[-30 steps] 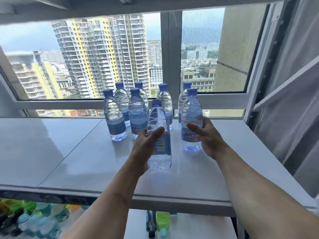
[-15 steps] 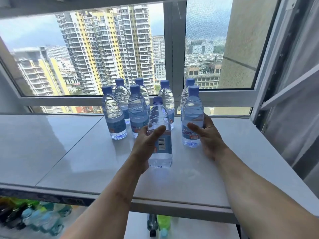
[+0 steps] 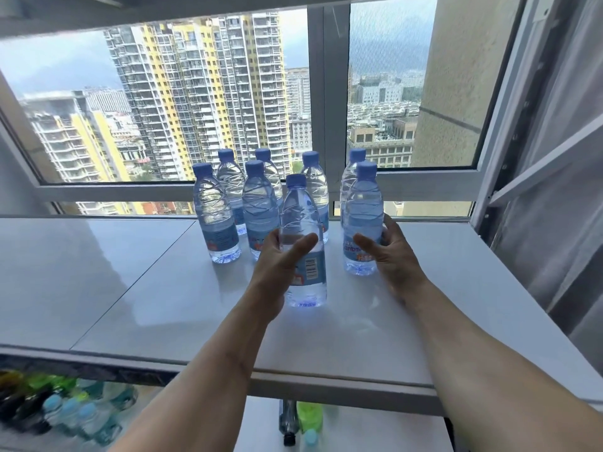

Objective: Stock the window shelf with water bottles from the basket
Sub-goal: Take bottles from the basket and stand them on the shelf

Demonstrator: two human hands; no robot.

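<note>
Several clear water bottles with blue caps stand on the white window shelf (image 3: 137, 288). The nearest bottle (image 3: 301, 220) stands upright in front of the group, and my left hand (image 3: 280, 265) grips its lower half, thumb across the front. To its right stands another bottle (image 3: 363, 216); my right hand (image 3: 388, 252) curls round its label from the right side. Behind them a cluster of bottles (image 3: 208, 210) lines up near the window frame. The basket is not clearly in view.
The window frame (image 3: 329, 93) rises right behind the bottles. An open window sash (image 3: 538, 158) juts in at the right. Below the shelf edge, several assorted bottles (image 3: 75, 415) lie at lower left and a green bottle (image 3: 308, 419) lies on a lower surface.
Both hands stay on their bottles. The right hand's bottle has slid slightly away toward the window, and the view has tilted a little.
</note>
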